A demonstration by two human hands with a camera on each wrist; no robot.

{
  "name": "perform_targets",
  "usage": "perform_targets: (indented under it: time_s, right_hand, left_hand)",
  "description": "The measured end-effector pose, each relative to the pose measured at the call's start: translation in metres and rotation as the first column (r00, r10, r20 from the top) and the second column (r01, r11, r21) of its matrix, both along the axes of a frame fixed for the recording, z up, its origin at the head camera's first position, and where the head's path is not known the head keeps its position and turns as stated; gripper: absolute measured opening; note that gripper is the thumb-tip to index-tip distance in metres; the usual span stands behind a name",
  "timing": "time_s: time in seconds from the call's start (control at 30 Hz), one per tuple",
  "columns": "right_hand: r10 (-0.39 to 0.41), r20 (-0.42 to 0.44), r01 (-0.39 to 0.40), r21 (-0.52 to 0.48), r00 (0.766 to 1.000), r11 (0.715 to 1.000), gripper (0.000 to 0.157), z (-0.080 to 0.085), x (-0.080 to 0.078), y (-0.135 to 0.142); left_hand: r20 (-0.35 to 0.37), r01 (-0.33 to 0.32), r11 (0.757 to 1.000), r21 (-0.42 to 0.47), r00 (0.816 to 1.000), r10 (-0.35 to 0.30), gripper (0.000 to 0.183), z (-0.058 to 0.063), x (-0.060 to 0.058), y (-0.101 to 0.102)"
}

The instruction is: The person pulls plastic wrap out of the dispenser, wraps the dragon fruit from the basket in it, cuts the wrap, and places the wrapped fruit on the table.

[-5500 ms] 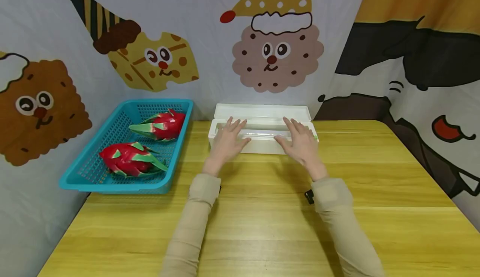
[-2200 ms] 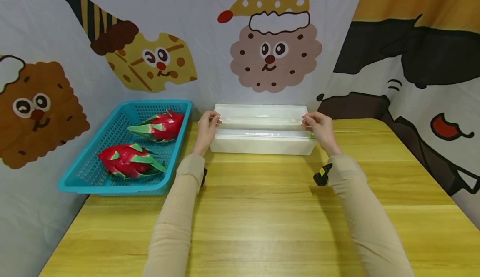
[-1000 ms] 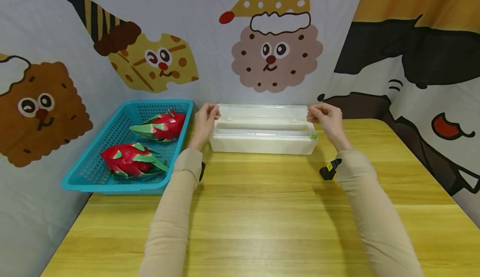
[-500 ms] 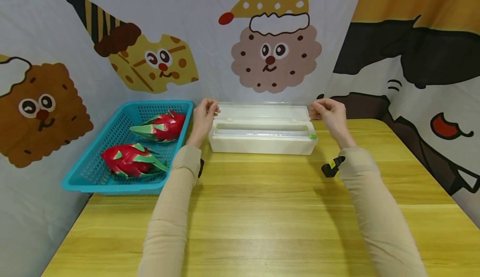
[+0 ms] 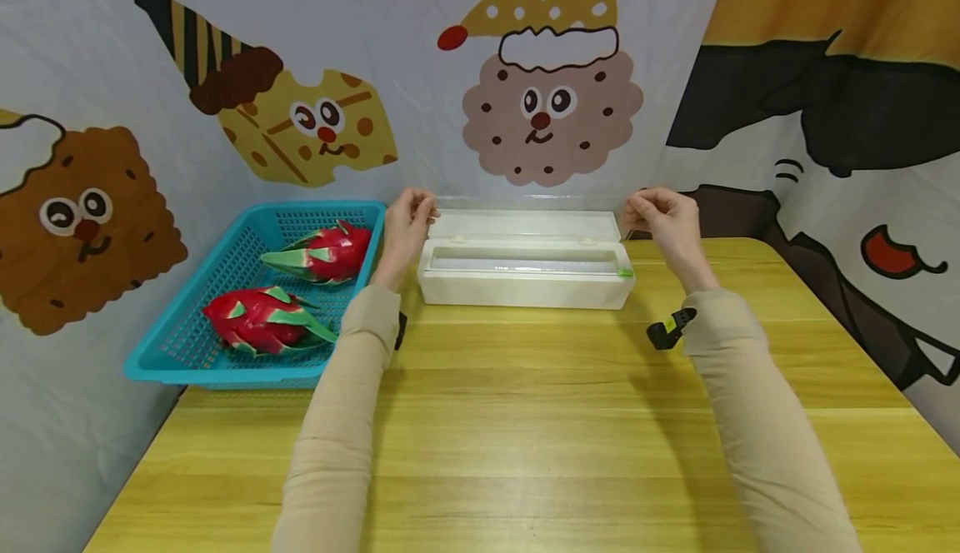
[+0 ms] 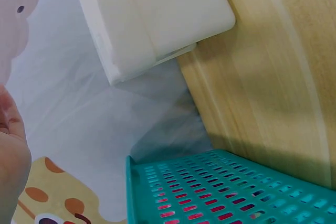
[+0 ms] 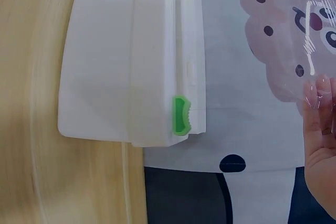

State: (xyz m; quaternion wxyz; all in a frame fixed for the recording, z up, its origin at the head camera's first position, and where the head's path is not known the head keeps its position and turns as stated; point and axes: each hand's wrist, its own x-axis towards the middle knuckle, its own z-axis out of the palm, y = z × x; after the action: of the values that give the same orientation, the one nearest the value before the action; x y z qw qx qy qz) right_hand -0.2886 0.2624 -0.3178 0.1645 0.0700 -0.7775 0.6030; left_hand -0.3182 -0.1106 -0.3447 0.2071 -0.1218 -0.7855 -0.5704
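Observation:
A white cling film dispenser [image 5: 525, 293] stands at the back of the table with its lid [image 5: 525, 225] tipped back. A roll lies in its slot, and a green slider [image 7: 181, 115] sits at its right end. A clear sheet of cling film [image 7: 310, 40] stretches between my two hands, above and behind the lid. My left hand [image 5: 405, 236] pinches the film's left corner; the left wrist view shows only part of that hand. My right hand [image 5: 669, 228] pinches the right corner, where the film glints over the fingertips [image 7: 322, 85].
Left of the dispenser stands a blue plastic basket [image 5: 225, 384] holding two red dragon fruits [image 5: 262, 320] with green tips. Behind the wooden table [image 5: 525, 453] hangs a printed cloth [image 5: 420, 153] with cartoon figures, close to the lid.
Both hands lay spread over the dispenser at first. They then pinched the film's corners and have since risen and spread slightly apart, drawing the film upward.

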Motion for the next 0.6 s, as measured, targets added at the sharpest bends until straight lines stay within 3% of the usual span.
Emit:
perform_targets:
  time_s: [0.13,0.33,0.6]
  right_hand:
    - [-0.005,-0.013,0.005,0.0,1.0,1.0,0.02,0.003,0.001,-0.001]
    - [-0.022,-0.047,0.023,0.022,0.999,0.999,0.026,0.008,0.002,-0.002]
    - [-0.026,-0.086,0.029,0.031,0.996,0.999,0.018,0.015,0.004,-0.003]
  left_hand:
    - [-0.015,-0.001,1.0,0.003,1.0,0.001,0.024,0.005,0.001,0.0]
    - [-0.051,0.001,1.0,0.011,0.999,0.0,0.026,0.011,0.0,0.001]
    - [-0.087,0.009,1.0,0.012,0.996,-0.008,0.026,0.018,0.0,-0.002]
